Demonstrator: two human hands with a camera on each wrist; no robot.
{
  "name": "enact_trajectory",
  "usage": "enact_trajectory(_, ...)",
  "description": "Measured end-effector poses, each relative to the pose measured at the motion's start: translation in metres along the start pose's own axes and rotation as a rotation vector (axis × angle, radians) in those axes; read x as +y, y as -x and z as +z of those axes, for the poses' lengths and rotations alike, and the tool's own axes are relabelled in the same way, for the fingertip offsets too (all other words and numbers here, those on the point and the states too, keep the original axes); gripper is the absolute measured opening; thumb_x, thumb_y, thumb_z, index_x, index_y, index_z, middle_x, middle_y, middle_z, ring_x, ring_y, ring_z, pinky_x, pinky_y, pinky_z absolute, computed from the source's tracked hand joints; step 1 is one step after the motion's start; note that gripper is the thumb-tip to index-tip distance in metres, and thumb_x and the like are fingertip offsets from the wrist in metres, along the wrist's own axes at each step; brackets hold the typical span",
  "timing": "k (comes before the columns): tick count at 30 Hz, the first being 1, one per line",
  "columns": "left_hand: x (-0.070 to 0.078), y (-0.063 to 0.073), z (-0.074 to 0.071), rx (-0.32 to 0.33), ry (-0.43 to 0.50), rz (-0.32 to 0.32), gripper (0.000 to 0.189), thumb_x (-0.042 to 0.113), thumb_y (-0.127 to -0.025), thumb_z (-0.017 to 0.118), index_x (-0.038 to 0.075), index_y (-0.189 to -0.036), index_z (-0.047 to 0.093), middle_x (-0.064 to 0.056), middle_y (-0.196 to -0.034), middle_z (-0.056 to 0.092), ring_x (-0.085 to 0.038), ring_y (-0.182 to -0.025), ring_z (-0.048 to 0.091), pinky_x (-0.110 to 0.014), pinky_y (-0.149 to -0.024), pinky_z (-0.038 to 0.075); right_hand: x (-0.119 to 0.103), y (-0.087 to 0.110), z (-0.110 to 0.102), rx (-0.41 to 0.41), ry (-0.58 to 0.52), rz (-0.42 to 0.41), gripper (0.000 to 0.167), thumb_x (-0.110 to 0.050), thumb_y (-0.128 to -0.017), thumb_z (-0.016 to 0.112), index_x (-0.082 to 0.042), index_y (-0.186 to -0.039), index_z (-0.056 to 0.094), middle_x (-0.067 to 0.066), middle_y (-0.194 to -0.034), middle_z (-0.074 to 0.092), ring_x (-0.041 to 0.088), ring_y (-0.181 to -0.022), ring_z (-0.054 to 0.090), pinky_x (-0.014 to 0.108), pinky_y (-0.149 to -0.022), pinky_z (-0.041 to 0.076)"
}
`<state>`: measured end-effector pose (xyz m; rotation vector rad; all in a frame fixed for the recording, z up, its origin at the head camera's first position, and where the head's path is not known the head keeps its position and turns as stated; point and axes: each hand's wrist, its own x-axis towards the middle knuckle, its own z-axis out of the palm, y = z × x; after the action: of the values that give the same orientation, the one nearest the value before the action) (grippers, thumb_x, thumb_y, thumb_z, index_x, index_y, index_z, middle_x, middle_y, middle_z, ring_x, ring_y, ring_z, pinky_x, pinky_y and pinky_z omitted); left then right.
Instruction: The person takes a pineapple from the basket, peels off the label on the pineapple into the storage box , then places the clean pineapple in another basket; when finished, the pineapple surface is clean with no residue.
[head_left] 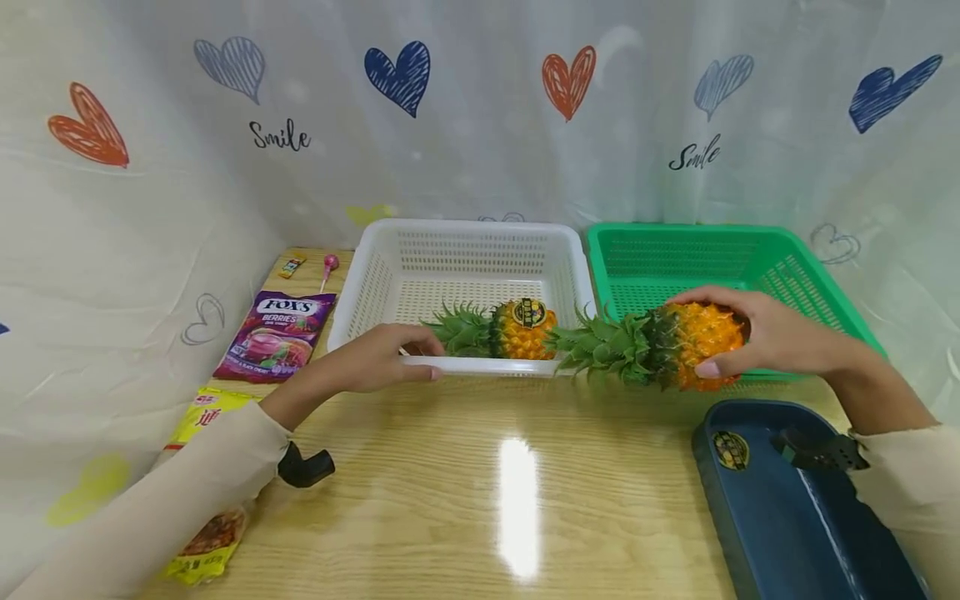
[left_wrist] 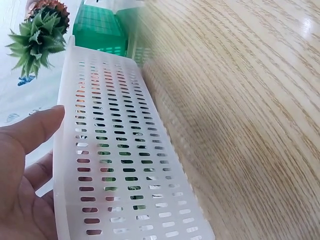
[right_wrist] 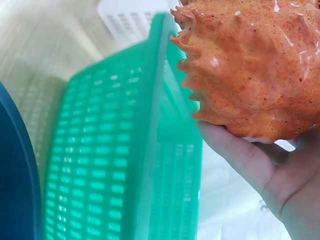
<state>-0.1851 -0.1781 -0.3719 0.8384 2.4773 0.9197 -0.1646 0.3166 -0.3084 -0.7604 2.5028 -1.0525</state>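
My right hand (head_left: 780,333) grips a pineapple (head_left: 705,342) by its orange body, over the front rim of the green basket (head_left: 690,233). The leafy crown points left, reaching over the white basket's corner. In the right wrist view the pineapple's spiny skin (right_wrist: 255,70) rests against the thumb and palm. My left hand (head_left: 382,358) holds the front rim of the white basket (head_left: 472,227), thumb in front and fingers inside. A second pineapple (head_left: 528,333), with a black-and-gold sticker, lies in that basket, crown toward the left fingers.
A dark blue tray (head_left: 780,508) with a round sticker (head_left: 731,450) stands at the front right. On the left lie a purple candy bag (head_left: 273,333), a yellow food packet (head_left: 206,533), a lollipop (head_left: 330,263) and a small wrapped sweet (head_left: 292,267). A curtain (head_left: 480,150) hangs behind the baskets.
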Motion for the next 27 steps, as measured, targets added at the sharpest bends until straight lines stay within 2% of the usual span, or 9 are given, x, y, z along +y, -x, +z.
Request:
enact_trajectory(10,0.0,-0.002,0.001,0.001,-0.001,0.02,0.024,0.034,-0.096,0.07,0.019,-0.113,0.069,0.005,-0.102,0.07,-0.013,-0.099,0.064,-0.042,-0.094,0.052,0.016,-0.004,-0.022,0.054,-0.014,0.098,0.068,-0.004,-0.088,0.07,-0.02,-0.149,0.044,0.004,-0.116,0.058,0.023,-0.089,0.064,0.036,-0.067,0.059)
enact_trajectory(16,0.002,-0.001,0.0,-0.006,0.011,0.011,0.024,0.034,-0.096,0.069,0.018,-0.114,0.069,0.005,-0.103,0.069,-0.015,-0.101,0.063,-0.043,-0.094,0.052,0.026,-0.006,-0.036,0.104,0.044,0.14,0.068,-0.009,-0.089,0.071,-0.023,-0.15,0.044,0.003,-0.115,0.058,0.021,-0.089,0.065,0.034,-0.067,0.058)
enact_trajectory(27,0.0,-0.001,-0.001,-0.017,0.026,-0.016,0.023,0.033,-0.096,0.069,0.019,-0.114,0.069,0.004,-0.105,0.069,-0.016,-0.103,0.063,-0.044,-0.096,0.051,0.049,-0.01,-0.063,0.122,0.052,0.192,0.064,-0.007,-0.092,0.068,-0.019,-0.15,0.043,-0.004,-0.117,0.056,0.017,-0.092,0.064,0.032,-0.07,0.058)
